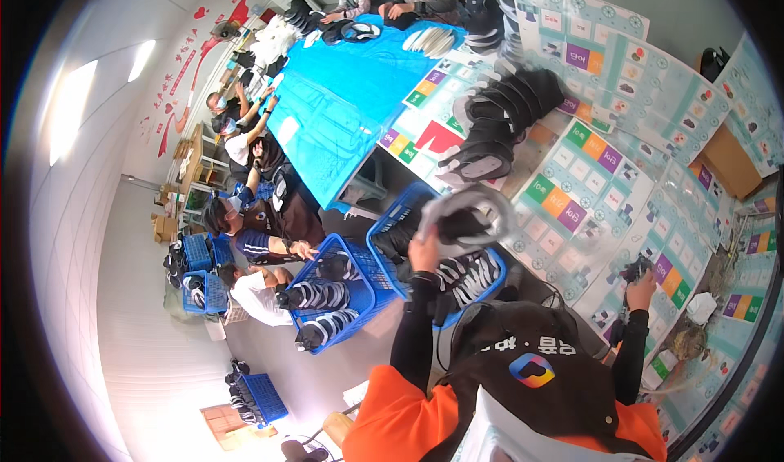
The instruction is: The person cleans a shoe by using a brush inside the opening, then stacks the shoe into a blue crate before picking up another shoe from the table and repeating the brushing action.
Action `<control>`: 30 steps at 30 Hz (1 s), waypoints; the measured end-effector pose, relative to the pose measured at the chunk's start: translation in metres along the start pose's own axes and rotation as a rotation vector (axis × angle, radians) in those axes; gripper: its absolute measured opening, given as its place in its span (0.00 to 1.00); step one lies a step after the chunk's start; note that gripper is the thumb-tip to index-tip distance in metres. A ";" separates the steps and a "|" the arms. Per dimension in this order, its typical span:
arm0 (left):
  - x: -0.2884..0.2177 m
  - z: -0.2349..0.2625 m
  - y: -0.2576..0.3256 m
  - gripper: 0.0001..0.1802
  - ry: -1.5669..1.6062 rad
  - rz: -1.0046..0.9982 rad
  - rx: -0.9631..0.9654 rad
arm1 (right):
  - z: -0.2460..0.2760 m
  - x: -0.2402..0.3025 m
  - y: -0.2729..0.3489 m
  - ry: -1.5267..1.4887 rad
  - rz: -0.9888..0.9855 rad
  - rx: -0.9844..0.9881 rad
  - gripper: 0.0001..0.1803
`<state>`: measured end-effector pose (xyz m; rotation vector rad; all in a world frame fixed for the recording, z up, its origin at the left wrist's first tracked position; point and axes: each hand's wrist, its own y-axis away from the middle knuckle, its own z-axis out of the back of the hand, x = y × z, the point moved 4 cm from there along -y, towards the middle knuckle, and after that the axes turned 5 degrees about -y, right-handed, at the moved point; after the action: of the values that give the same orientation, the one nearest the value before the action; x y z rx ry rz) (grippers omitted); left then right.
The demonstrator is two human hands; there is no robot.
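Note:
My left hand (424, 251) is closed on the edge of a grey-and-black piece (467, 217) that looks like a shoe upper. It is held up over a blue basket, and motion blurs its outline. Below it, more black-and-white uppers (469, 278) lie stacked in that basket (395, 206). My right hand (641, 290) is low over the printed tabletop (584, 209) on the right. Its fingers are closed around a small dark thing (636, 268), too unclear to name. A row of black uppers (506, 115) leans along the table ahead of me.
Another blue basket (369, 295) with uppers stands on the floor to the left. A table with a blue cover (327, 111) stretches ahead, with several people working around it. A cardboard piece (729, 164) and a crumpled white wad (701, 308) are at the right.

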<state>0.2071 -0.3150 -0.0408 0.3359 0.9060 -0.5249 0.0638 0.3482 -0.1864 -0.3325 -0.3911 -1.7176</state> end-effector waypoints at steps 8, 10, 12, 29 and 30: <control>0.021 0.125 -0.293 0.42 -0.664 -0.100 -0.164 | 0.021 0.078 -0.016 -0.075 0.238 0.009 0.18; 0.032 0.172 -0.350 0.46 -1.219 -0.230 -0.055 | 0.010 0.116 -0.017 -0.184 0.284 0.045 0.18; 0.034 0.052 -0.319 0.41 -0.178 -0.013 -0.214 | 0.028 0.111 -0.005 -0.227 0.237 0.051 0.16; -0.031 -0.142 -0.200 0.30 -0.736 -0.796 0.271 | 0.071 0.196 0.057 -0.247 0.346 0.182 0.10; -0.038 -0.149 -0.203 0.23 -0.831 -0.781 0.271 | 0.073 0.200 0.059 -0.240 0.277 0.220 0.11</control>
<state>-0.0239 -0.3987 -0.1083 -0.0310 0.1118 -1.3887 0.0862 0.1928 -0.0306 -0.4133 -0.6718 -1.3533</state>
